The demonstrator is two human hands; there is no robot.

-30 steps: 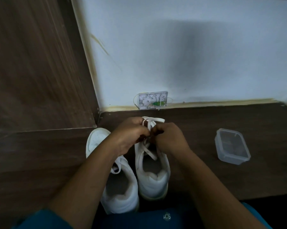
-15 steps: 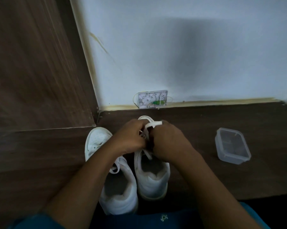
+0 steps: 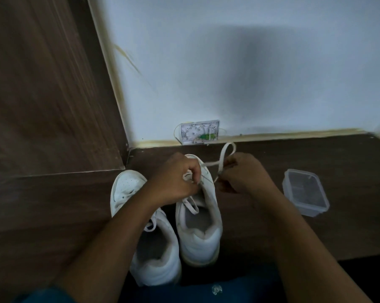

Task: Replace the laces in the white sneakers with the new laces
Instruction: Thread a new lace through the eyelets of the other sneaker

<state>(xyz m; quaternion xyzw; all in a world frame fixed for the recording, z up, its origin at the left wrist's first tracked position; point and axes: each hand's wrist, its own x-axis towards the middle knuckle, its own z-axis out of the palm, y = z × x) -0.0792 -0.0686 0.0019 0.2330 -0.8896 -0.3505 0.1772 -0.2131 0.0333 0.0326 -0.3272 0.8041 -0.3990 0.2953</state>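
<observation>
Two white sneakers stand side by side on the dark wooden floor, toes toward the wall: the left sneaker (image 3: 127, 191) and the right sneaker (image 3: 201, 232). My left hand (image 3: 176, 180) rests over the right sneaker's eyelet area, its fingers curled on the lace there. My right hand (image 3: 239, 173) is just right of that shoe and pinches a white lace (image 3: 223, 157), which runs taut from the shoe and loops up above my fingers. The left sneaker still carries a lace near its tongue.
A clear plastic container (image 3: 305, 191) sits open on the floor to the right. A white wall plate (image 3: 198, 132) is at the skirting behind the shoes. A wooden panel (image 3: 42, 95) rises on the left. My blue-clad legs are at the bottom edge.
My right hand has moved away to the right, drawing the lace out of the right sneaker into a loop. My left hand stays on the shoe.
</observation>
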